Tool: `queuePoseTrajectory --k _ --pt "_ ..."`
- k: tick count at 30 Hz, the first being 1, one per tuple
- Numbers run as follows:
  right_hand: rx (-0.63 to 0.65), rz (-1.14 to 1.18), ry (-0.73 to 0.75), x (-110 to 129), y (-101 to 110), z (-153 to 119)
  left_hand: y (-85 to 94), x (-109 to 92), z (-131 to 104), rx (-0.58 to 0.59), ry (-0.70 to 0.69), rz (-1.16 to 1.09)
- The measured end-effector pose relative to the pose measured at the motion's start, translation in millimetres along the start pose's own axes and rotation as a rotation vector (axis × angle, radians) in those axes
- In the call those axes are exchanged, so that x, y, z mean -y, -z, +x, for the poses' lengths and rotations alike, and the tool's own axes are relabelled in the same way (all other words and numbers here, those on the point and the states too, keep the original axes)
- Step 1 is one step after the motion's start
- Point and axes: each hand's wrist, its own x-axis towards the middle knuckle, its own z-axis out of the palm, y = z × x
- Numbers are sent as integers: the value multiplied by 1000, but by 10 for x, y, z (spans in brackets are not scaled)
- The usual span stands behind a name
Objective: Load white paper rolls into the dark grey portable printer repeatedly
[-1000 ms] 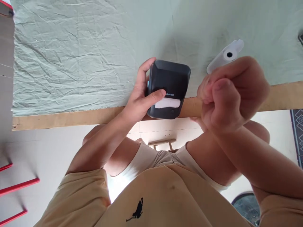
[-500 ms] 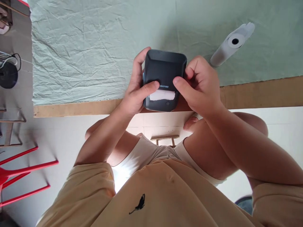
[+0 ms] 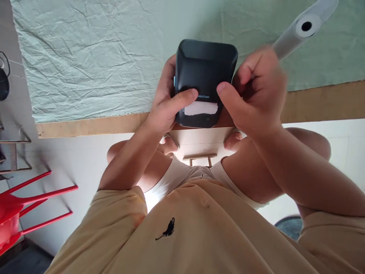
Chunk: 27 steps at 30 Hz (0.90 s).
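Observation:
A black label printer (image 3: 205,68) with rounded corners is held over the table's front edge, and a white strip of paper (image 3: 200,108) shows at its slot. My left hand (image 3: 171,95) grips the printer's left side, thumb on its top face and fingers behind it. At the right side, my right hand (image 3: 256,91) has its thumb tip on the printer's edge and its other fingers curled, slightly blurred. A white roll (image 3: 306,26) with a dark core lies on the cloth beyond my right hand.
A wrinkled pale green cloth (image 3: 99,57) covers the table, with a wooden edge (image 3: 114,123) along its front. A red stool (image 3: 25,205) lies at the lower left on the floor. Metal racks stand at the far left.
The view has shifted closer, so the printer and white roll appear larger and higher. Both hands remain at the printer; my right hand's curled fingers sit farther from its side.

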Motion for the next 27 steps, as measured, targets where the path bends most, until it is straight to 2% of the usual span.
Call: queuePoseTrajectory --k 2,4,7,10,13,16,17,19,21,24,25,26,27 --pt "-52 -70 85 104 30 80 116 29 64 50 -28 -26" --pt "-38 -102 37 188 43 167 206 77 125 100 -64 -65" --pt "123 -89 -161 266 25 239 300 160 167 140 -94 -119" --pt "208 -73 -192 266 -14 210 380 229 139 185 -141 -118" --pt "248 -72 -145 176 -14 128 423 259 99 221 -202 -47" --pt "278 -86 -98 21 50 74 400 237 105 195 -176 13" --pt "276 -85 -53 -35 79 71 384 220 116 236 -122 32" --pt "253 -48 82 -130 134 82 349 174 131 165 -124 6" --pt "234 21 198 -178 180 99 319 124 126 286 -38 4" --pt "258 23 221 -141 235 86 300 88 90 207 -44 -41" --pt "256 -19 212 -107 250 68 302 94 77 202 23 -29" --pt "248 -73 211 -69 262 47 307 108 65 136 -10 -36" --pt "232 -123 219 -33 271 25 315 127 54 123 -4 -46"
